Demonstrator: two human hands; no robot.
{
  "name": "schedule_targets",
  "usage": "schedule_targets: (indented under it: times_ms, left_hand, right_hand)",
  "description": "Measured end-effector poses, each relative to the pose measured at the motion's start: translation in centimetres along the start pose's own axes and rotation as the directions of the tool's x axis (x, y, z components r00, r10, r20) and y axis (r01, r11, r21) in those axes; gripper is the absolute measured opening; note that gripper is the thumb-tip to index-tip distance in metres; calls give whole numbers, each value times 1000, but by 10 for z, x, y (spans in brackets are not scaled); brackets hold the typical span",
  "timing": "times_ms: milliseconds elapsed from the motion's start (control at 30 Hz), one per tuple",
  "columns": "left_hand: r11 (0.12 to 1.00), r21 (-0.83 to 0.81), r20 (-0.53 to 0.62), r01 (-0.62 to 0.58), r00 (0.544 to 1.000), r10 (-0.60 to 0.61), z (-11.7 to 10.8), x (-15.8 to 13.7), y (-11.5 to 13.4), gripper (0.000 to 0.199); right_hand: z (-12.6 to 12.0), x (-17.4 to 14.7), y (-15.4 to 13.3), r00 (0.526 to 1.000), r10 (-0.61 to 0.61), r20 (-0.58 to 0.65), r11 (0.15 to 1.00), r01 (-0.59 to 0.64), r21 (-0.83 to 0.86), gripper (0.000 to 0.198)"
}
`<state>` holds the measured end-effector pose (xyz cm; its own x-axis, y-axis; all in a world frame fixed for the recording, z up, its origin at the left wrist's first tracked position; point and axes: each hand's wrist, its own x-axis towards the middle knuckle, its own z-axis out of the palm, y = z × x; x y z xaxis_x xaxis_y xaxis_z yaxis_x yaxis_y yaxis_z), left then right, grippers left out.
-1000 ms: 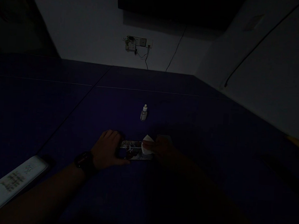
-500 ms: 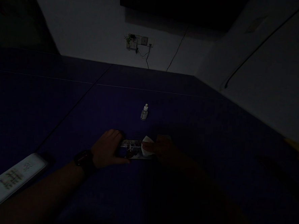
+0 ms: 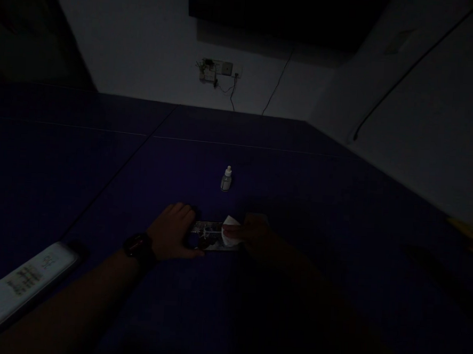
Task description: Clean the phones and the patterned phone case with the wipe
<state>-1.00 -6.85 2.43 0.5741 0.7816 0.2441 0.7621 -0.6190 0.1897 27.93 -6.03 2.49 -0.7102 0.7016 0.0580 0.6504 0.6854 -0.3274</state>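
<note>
A phone case (image 3: pixel 211 236) with a dark picture on its back lies on the blue surface, and blue shows through a cutout at its left end. My left hand (image 3: pixel 173 231) grips that end between the thumb and the fingers. My right hand (image 3: pixel 255 234) presses a white wipe (image 3: pixel 229 224) flat on the case's right part, which the wipe and hand hide. Beyond the case stands a small clear dropper bottle (image 3: pixel 225 183) with a white cap and a label.
At the lower left lies a long white box-like object (image 3: pixel 25 284) with worn markings. Wall sockets (image 3: pixel 221 69) with cables sit on the far wall, under a dark screen (image 3: pixel 286 14). A yellow item (image 3: pixel 467 231) lies by the right wall.
The view has shifted slightly. Both hands stay on the phone case, and the wipe remains at nearly the same spot on it.
</note>
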Motion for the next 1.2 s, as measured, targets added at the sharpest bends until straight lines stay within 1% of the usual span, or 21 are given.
schedule_targets:
  times_ms: [133,233,333,500,733,1000,1200]
  left_hand:
    - [1000,19,8,-17,1000,17,1,5,1,76]
    - [1000,16,15,-18,1000,18,2,8,1,76]
    - [1000,1,25,-13,1000,13,3,9,0,75]
    - [1000,-24,42,-2,999,3,7,10,-3,76]
    - [998,-52,53,22,998,-19,13,17,0,78]
    - [996,-67,60,53,997,-49,10,26,6,79]
    - [997,-73,69,27,997,-22,11,28,5,82]
  right_hand:
    - [-4,-1,3,1000,-18,22,1000,18,-5,55]
    - [-6,-2,7,997,-60,54,998,60,-9,59]
    - [-5,-3,10,994,-90,57,996,91,-20,61]
    - [-4,-1,11,996,-83,42,996,85,-35,56]
    - [-16,-2,14,990,-73,123,995,81,-63,61]
    - [-6,-7,25,996,-74,44,997,75,-17,60]
    - [-3,-11,26,998,-46,30,998,47,-41,63]
